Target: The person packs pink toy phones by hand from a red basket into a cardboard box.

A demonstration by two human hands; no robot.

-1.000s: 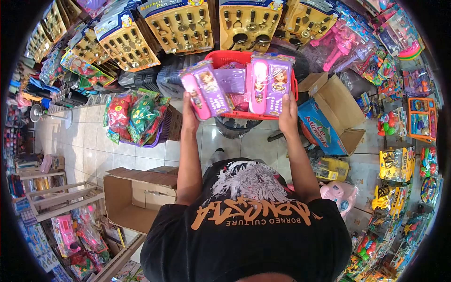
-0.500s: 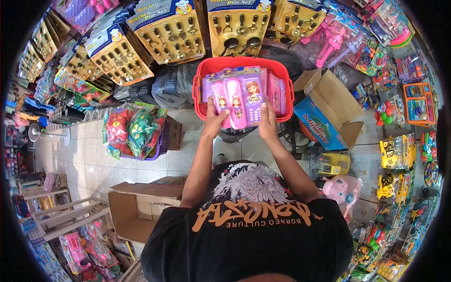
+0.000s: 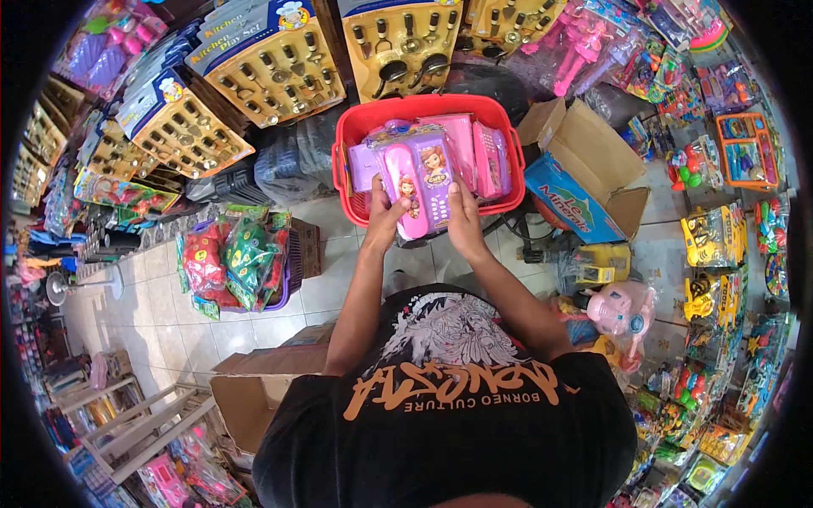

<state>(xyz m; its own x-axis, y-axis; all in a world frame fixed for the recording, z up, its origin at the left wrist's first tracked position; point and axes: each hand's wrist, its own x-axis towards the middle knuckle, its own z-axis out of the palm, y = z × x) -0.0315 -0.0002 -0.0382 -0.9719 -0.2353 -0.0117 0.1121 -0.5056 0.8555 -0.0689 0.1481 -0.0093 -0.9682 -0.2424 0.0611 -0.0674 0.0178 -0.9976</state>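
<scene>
A purple toy telephone set (image 3: 434,190) in clear plastic, with a pink handset and a cartoon girl on it, is held over the front of a red basket (image 3: 345,203). My left hand (image 3: 387,223) grips its left edge, thumb on the front near the handset. Along the opposite edge, my right hand (image 3: 465,224) clasps it, thumb on the front. Behind the set, more pink and purple toy packs (image 3: 489,161) lie in the basket. The fingers under the set are mostly hidden.
A blue open carton (image 3: 563,195) stands right of the basket. On the left floor, a purple basket (image 3: 292,271) holds bagged red and green toys (image 3: 254,254). Kitchen play sets (image 3: 275,72) line the back, and another open carton (image 3: 246,402) is at lower left.
Earlier two pink handsets showed side by side between my hands; now one shows. My hands have come closer together around the set. The view has shifted slightly.
</scene>
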